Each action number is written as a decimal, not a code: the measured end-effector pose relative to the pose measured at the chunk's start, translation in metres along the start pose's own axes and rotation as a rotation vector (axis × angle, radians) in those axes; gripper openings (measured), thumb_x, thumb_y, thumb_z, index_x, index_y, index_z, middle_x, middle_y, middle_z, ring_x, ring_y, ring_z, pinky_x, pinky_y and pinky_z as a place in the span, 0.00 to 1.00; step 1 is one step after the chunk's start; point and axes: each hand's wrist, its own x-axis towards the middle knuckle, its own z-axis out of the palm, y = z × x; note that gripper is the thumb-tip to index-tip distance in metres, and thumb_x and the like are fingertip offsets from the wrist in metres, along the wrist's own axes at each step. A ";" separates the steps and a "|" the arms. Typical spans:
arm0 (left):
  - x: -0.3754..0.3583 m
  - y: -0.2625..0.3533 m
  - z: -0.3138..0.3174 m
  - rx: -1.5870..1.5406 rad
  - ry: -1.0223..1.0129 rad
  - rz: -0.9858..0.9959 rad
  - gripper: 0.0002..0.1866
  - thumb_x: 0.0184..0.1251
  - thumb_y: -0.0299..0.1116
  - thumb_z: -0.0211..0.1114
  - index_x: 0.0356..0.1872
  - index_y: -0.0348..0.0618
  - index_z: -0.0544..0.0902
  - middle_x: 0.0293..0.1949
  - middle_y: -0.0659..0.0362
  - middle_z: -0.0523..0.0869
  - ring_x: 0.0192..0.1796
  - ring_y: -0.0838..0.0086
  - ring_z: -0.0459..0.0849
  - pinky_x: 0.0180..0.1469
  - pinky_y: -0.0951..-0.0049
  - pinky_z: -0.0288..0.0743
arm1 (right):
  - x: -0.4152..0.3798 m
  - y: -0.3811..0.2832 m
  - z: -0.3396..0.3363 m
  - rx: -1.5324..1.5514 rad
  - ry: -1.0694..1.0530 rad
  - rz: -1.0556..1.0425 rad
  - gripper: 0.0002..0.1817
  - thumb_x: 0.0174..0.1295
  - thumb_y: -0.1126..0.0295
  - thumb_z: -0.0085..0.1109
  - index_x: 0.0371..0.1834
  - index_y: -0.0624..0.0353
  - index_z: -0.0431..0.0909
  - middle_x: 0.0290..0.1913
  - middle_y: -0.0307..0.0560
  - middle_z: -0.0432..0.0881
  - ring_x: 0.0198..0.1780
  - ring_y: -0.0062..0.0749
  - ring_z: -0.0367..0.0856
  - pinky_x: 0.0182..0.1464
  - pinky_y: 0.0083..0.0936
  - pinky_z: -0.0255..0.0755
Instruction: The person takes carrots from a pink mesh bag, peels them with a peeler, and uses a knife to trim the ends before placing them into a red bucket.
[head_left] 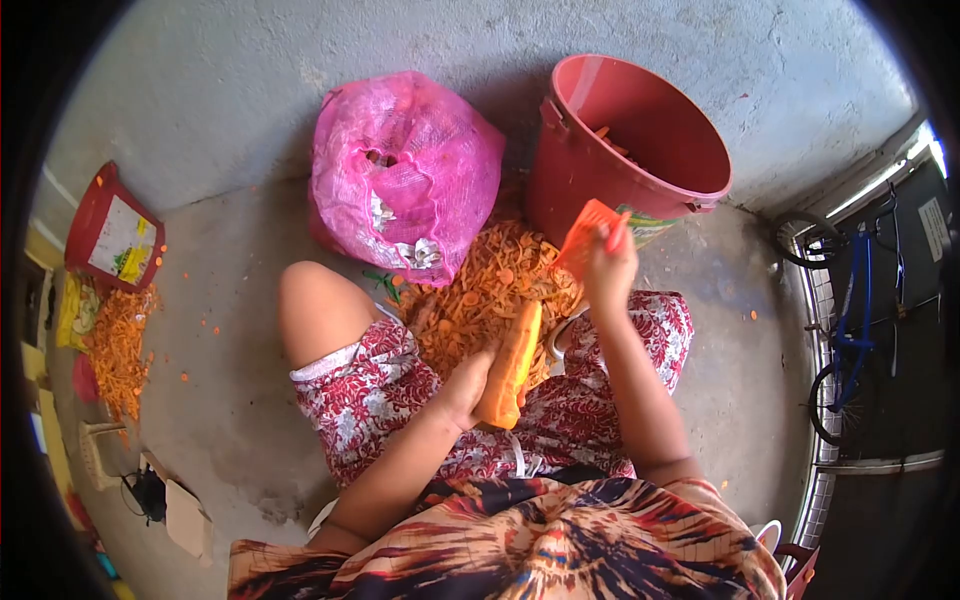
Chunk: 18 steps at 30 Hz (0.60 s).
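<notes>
A large peeled carrot (512, 370) rests in my left hand (470, 385), whose fingers wrap round its lower left side above my lap. My right hand (611, 265), raised to the upper right of the carrot, grips an orange peeler (585, 238); the peeler and the carrot are apart. Between my legs lies a heap of orange peelings (485, 275), with some round carrot ends in it.
A pink mesh sack (405, 170) stands behind the heap, beside a big red bucket (630, 130) holding some orange pieces. At the left, a tipped red bucket (115, 230) lies by more peelings (120, 345). A blue bicycle (855, 320) is at the right.
</notes>
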 end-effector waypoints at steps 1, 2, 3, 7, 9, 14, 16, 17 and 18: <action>-0.001 0.001 0.005 0.009 0.045 0.024 0.22 0.67 0.47 0.40 0.44 0.37 0.71 0.32 0.53 0.78 0.30 0.69 0.79 0.32 0.68 0.76 | 0.010 -0.006 -0.007 0.028 0.044 -0.023 0.06 0.61 0.72 0.46 0.28 0.61 0.66 0.18 0.41 0.72 0.16 0.20 0.66 0.16 0.19 0.63; -0.002 0.004 0.010 0.019 0.089 0.051 0.22 0.67 0.47 0.40 0.45 0.38 0.70 0.33 0.53 0.78 0.31 0.69 0.79 0.33 0.67 0.76 | 0.026 0.019 -0.008 0.091 0.086 -0.037 0.06 0.60 0.72 0.47 0.27 0.60 0.66 0.19 0.40 0.72 0.15 0.19 0.66 0.15 0.18 0.62; -0.002 0.009 0.008 -0.032 0.065 0.040 0.21 0.66 0.47 0.41 0.46 0.39 0.70 0.33 0.53 0.78 0.32 0.68 0.79 0.34 0.66 0.76 | 0.019 -0.005 -0.011 0.219 0.036 0.013 0.05 0.59 0.73 0.48 0.26 0.59 0.67 0.19 0.39 0.72 0.15 0.18 0.66 0.16 0.18 0.62; 0.006 0.019 0.009 -0.200 -0.037 -0.004 0.22 0.65 0.49 0.42 0.49 0.42 0.69 0.37 0.52 0.79 0.36 0.63 0.79 0.36 0.63 0.76 | -0.035 -0.040 -0.011 0.204 -0.182 -0.068 0.05 0.58 0.72 0.49 0.26 0.57 0.68 0.18 0.35 0.70 0.16 0.14 0.65 0.15 0.14 0.60; 0.005 0.023 0.022 -0.210 -0.066 0.023 0.20 0.66 0.47 0.42 0.47 0.43 0.71 0.42 0.57 0.78 0.40 0.71 0.78 0.42 0.67 0.74 | -0.063 -0.059 -0.010 0.271 -0.331 0.020 0.04 0.58 0.71 0.50 0.32 0.60 0.70 0.21 0.33 0.70 0.21 0.12 0.65 0.22 0.13 0.61; 0.013 0.020 0.014 -0.287 -0.148 0.067 0.20 0.68 0.44 0.39 0.48 0.42 0.70 0.42 0.57 0.78 0.42 0.71 0.78 0.43 0.67 0.74 | -0.084 -0.058 -0.005 0.295 -0.411 0.059 0.04 0.59 0.74 0.49 0.30 0.63 0.67 0.21 0.41 0.71 0.23 0.18 0.68 0.26 0.20 0.65; 0.015 0.019 0.014 -0.292 -0.090 0.111 0.20 0.68 0.44 0.39 0.49 0.41 0.70 0.42 0.57 0.78 0.42 0.71 0.78 0.44 0.67 0.74 | -0.087 -0.055 -0.003 0.246 -0.405 0.031 0.05 0.59 0.74 0.49 0.28 0.63 0.66 0.20 0.42 0.71 0.22 0.19 0.67 0.25 0.20 0.65; 0.016 0.019 0.017 -0.269 -0.025 0.121 0.19 0.68 0.44 0.40 0.49 0.42 0.70 0.42 0.57 0.78 0.42 0.71 0.79 0.43 0.66 0.75 | -0.088 -0.055 -0.002 0.223 -0.387 -0.003 0.06 0.58 0.74 0.49 0.26 0.63 0.65 0.19 0.44 0.70 0.21 0.20 0.66 0.24 0.21 0.64; 0.017 0.018 0.016 -0.283 -0.030 0.117 0.19 0.68 0.44 0.40 0.49 0.42 0.70 0.42 0.57 0.78 0.42 0.71 0.79 0.43 0.66 0.75 | -0.087 -0.056 -0.003 0.198 -0.391 -0.008 0.06 0.58 0.74 0.49 0.26 0.63 0.65 0.19 0.43 0.70 0.21 0.20 0.66 0.24 0.22 0.64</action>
